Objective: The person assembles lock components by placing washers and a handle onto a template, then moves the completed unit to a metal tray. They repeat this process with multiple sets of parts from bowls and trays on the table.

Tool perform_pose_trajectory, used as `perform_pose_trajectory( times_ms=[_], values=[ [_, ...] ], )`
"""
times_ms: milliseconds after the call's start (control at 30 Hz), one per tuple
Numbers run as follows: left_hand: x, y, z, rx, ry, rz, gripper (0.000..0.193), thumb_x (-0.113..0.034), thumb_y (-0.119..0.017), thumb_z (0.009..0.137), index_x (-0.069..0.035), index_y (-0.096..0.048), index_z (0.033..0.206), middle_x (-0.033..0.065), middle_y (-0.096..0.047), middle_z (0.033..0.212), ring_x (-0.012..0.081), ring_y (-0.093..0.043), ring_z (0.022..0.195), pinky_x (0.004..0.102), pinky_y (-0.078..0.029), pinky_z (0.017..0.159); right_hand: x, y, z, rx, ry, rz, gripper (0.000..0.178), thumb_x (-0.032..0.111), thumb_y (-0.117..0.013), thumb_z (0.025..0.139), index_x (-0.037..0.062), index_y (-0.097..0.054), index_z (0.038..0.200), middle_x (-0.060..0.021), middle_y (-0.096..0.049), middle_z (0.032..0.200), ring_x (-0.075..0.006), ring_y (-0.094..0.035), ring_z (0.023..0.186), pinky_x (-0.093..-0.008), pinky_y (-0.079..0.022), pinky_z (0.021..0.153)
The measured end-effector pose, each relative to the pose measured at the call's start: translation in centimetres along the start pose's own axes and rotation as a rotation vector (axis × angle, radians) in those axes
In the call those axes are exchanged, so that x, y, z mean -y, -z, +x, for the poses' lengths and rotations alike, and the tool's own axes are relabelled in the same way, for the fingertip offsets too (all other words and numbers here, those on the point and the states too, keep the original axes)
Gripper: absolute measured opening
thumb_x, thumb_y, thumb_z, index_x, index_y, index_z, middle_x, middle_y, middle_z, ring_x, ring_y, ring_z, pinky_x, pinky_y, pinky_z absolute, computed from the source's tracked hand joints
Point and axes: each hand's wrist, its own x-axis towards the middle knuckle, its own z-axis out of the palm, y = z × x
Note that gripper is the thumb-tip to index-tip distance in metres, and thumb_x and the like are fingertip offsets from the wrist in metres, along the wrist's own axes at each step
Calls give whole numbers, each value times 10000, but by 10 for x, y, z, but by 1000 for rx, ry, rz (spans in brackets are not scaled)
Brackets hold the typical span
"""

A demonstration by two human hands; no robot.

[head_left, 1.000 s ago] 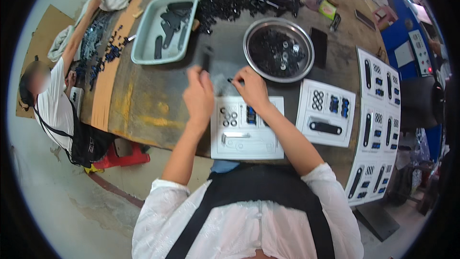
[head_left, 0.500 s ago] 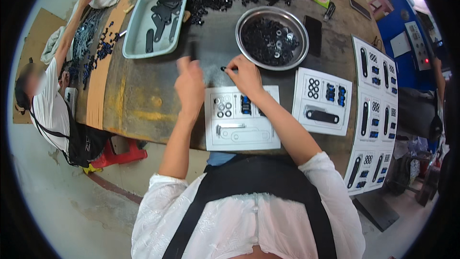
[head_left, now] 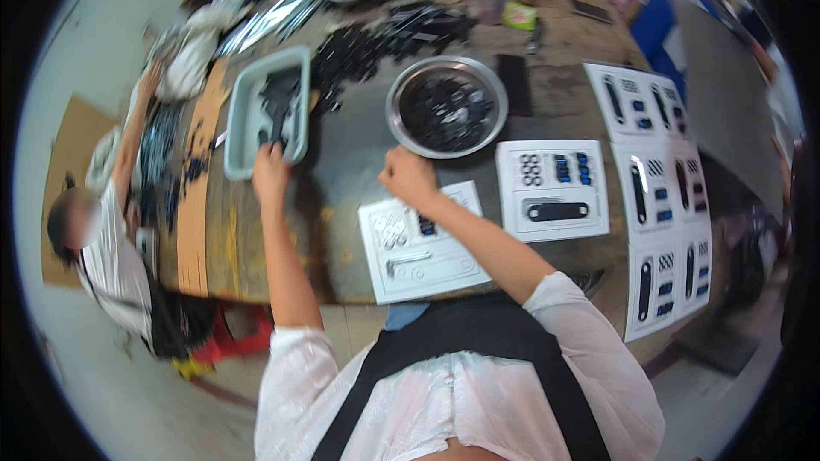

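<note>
My left hand point(head_left: 271, 172) is at the near end of a pale green tray point(head_left: 241, 130), its fingers closed on a flat black bar-shaped part point(head_left: 278, 126). More flat black parts point(head_left: 280, 90) lie in that tray. My right hand point(head_left: 407, 176) is closed in front of a steel bowl point(head_left: 395, 124), which holds small black pieces and shiny rings point(head_left: 451, 113). Whatever is in its fingers is hidden and blurred. Below my right hand lies a white printed card point(head_left: 410, 277) with ring outlines and a small dark part on it.
To the right are a second card point(head_left: 555, 226) with a black bar and rings, and a column of similar filled cards point(head_left: 628, 162). Black parts point(head_left: 350, 51) are heaped behind the tray. A dark phone-like slab point(head_left: 513, 85) adjoins the bowl. Another person point(head_left: 111, 252) works at far left.
My left hand has moved left from mid-table to the tray. My right hand has shifted slightly and its small black piece no longer shows. The view has tilted and shifted.
</note>
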Motion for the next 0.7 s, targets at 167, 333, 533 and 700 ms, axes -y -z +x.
perform_pose_trajectory(
  times_ms=[167,333,533,700],
  values=[
    [-71,-1,-96,-262,-112,31,268,-217,-557,1002,-45,-620,1199,163,-684,1015,365,-664,927,436,-511,817,8,-14,0,51,144,-207,280,330,-687,872,51,-708,878,-113,-671,981,-280,-635,986,-414,-553,810],
    [-68,-77,-131,227,-233,-116,193,-164,-603,979,-46,-694,1102,152,-687,1035,290,-685,906,384,-528,787,40,47,-19,141,57,-156,388,298,-670,918,71,-619,1229,-137,-658,1109,-314,-663,1035,-418,-559,840],
    [-44,-66,-130,188,-107,-304,203,-163,-612,986,-34,-717,1103,66,-680,808,131,-609,641,298,-502,633,34,281,-140,-501,96,-282,476,142,-683,870,69,-564,1325,-157,-561,1342,-343,-519,1262,-430,-414,1071],
    [-22,-51,-133,126,-20,-443,195,-153,-596,997,-42,-725,1092,29,-653,804,90,-569,639,267,-484,617,-37,451,-318,-1305,-451,-1324,603,325,-689,947,-35,-496,1391,-250,-480,1405,-412,-440,1328,-504,-334,1137]
  ],
)
